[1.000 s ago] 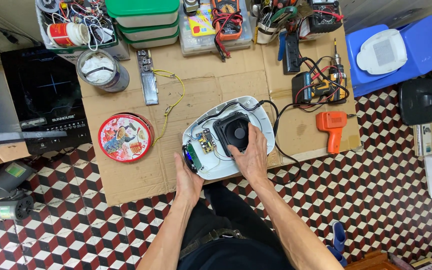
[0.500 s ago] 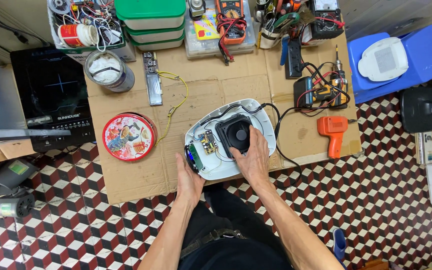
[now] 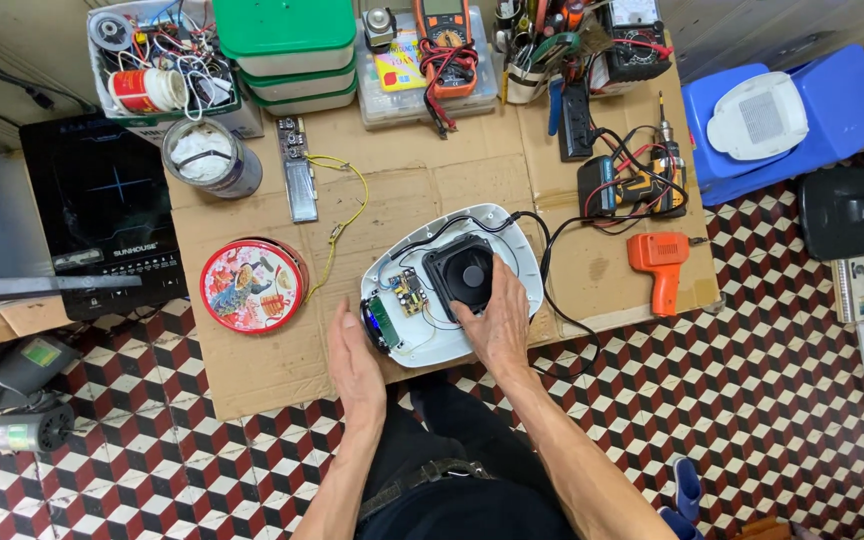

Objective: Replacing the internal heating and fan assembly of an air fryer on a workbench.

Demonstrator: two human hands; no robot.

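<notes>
Opened white appliance shell (image 3: 512,250) lies on the cardboard sheet (image 3: 252,370) right of the round red tin (image 3: 253,285), fan and circuit board exposed, not yet closed; left hand (image 3: 355,368) flat against its rim, right hand (image 3: 497,325) spread open, touching the black fan (image 3: 460,272).

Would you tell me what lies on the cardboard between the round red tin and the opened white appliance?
In the head view, only a thin yellow wire crosses bare cardboard between the round red tin and the opened white appliance; lower down, the left hand rests there.
</notes>
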